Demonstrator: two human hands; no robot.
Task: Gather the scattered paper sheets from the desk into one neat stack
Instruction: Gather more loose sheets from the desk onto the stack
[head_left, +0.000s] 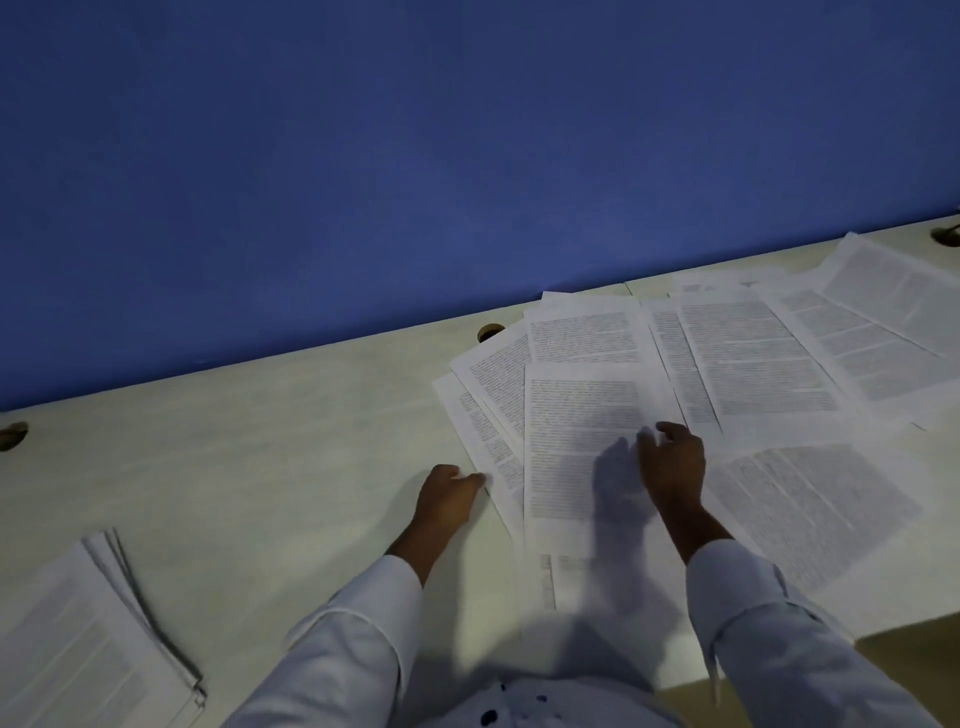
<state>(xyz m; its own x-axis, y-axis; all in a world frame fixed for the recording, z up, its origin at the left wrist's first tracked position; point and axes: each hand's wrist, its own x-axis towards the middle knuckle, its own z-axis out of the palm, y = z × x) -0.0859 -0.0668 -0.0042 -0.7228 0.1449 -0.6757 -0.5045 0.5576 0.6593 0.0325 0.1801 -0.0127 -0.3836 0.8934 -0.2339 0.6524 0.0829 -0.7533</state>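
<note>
**Hands on the scattered sheets**

On the pale cream wooden desk (291, 447), under a blue wall (363, 156), white printed paper sheets (748, 358) lie fanned and overlapping. Right hand (672, 465) rests palm-down on the nearest top sheet (576, 447), fingers spread, gripping nothing. Left hand (447, 496) sits just left of that sheet, fingers loosely curled, fingertips touching a lower sheet's edge. Far left of the sheets: a squared paper stack (93, 639). White sleeves.

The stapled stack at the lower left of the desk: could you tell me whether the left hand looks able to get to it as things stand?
Probably yes. The left hand rests at the edge of the scattered sheets, and only bare desk lies between it and the stack; nothing blocks a sweep back to the left.
</note>
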